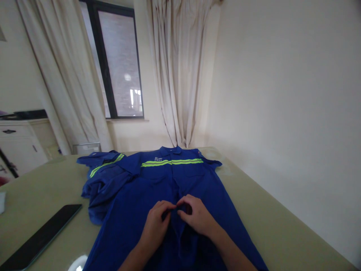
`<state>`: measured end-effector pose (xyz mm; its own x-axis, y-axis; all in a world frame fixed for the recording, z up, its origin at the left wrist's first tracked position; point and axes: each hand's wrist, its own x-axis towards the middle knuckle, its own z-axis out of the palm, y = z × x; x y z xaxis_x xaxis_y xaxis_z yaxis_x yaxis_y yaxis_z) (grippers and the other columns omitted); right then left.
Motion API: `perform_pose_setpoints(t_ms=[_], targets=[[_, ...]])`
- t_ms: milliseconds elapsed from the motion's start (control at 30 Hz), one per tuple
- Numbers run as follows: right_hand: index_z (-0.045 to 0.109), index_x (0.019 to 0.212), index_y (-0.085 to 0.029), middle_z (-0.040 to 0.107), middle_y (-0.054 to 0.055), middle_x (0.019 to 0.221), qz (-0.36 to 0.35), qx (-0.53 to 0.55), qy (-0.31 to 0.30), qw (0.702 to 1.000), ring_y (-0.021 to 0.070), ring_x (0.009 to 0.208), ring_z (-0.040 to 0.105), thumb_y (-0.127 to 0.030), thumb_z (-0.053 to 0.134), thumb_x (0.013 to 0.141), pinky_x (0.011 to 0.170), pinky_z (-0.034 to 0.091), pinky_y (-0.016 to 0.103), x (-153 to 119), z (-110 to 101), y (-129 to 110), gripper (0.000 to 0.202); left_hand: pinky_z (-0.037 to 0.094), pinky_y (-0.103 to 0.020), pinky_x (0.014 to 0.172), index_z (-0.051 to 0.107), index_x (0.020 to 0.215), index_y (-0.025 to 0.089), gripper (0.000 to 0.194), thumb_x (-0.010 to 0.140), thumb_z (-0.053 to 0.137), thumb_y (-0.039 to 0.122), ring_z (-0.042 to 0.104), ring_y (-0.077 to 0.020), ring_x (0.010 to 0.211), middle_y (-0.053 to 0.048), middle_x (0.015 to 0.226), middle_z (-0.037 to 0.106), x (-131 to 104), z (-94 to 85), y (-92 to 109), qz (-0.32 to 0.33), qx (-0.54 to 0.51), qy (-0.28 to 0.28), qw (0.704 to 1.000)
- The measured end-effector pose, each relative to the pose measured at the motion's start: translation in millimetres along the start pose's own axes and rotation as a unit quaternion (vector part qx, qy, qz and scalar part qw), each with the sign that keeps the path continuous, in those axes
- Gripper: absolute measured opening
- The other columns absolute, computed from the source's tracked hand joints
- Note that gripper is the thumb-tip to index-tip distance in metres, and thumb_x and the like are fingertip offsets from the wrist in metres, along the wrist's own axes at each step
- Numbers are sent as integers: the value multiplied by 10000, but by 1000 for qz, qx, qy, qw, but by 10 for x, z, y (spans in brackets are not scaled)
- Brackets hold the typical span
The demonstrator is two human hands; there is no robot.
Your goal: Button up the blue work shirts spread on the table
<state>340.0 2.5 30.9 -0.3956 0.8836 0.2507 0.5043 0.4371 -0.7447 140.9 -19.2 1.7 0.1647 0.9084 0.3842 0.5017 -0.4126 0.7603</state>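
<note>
Head view, looking forward and down. A blue work shirt [175,188] with a yellow-green reflective band [172,162] across the chest lies spread flat, front upward, on a pale greenish counter [282,226], its collar pointing away from the person toward the far edge. Both hands meet over the shirt's centre front, below the chest band and near the lower middle of the garment. The left hand [156,224] has its fingers curled and pinching the fabric at the front opening; the right hand [197,216] is likewise curled, its fingertips gripping the cloth just beside those of the left, so that the two hands touch or nearly touch at the placket. Whether a button sits between the fingertips cannot be told. Both forearms lie over the lower part of the shirt.

To the left of the flat shirt, and touching its sleeve, a second blue garment [103,180] with the same reflective striping lies crumpled. Further left on the counter, well apart from the hands, rests a long dark flat object [42,235]. Behind the counter hang pale curtains [180,75] on either side of a dark-framed window [120,64]; a white cabinet [19,145] stands at far left.
</note>
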Motion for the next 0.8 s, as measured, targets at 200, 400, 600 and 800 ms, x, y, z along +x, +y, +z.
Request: perform_pose_setpoints(t_ms=[200, 400, 600, 800], targets=[[726, 984, -245, 640, 1, 963, -29, -65, 2, 997, 143, 794, 602, -223, 695, 884, 714, 431, 239, -20, 30, -12, 107, 548, -358, 932, 760, 1097, 260, 292, 963, 506, 316, 719, -231, 1011, -50, 1087, 790, 17, 6, -26, -30, -64, -2, 998], [738, 984, -246, 650, 11, 991, -71, -52, 4, 996, 159, 918, 628, -193, 637, 947, 828, 450, 242, -14, 43, -11, 120, 581, -347, 875, 770, 1090, 214, 351, 894, 620, 464, 745, -248, 962, -60, 1040, 809, 41, 12, 21, -106, -138, -13, 985], [744, 891, -229, 647, 4, 914, -53, -22, 4, 998, 151, 862, 626, -169, 638, 937, 783, 444, 243, -1, 69, -5, 131, 582, -372, 896, 783, 1071, 201, 332, 849, 647, 407, 749, -259, 977, -68, 1046, 814, 50, 47, -18, -128, -168, 1, 977], [715, 803, -211, 642, -3, 820, 23, -19, 44, 999, 150, 752, 599, -203, 731, 855, 704, 430, 253, 20, 94, 62, 55, 537, -375, 968, 770, 1108, 224, 335, 903, 558, 381, 717, -240, 1043, -63, 1105, 796, 60, 39, 15, -83, -158, -30, 984]])
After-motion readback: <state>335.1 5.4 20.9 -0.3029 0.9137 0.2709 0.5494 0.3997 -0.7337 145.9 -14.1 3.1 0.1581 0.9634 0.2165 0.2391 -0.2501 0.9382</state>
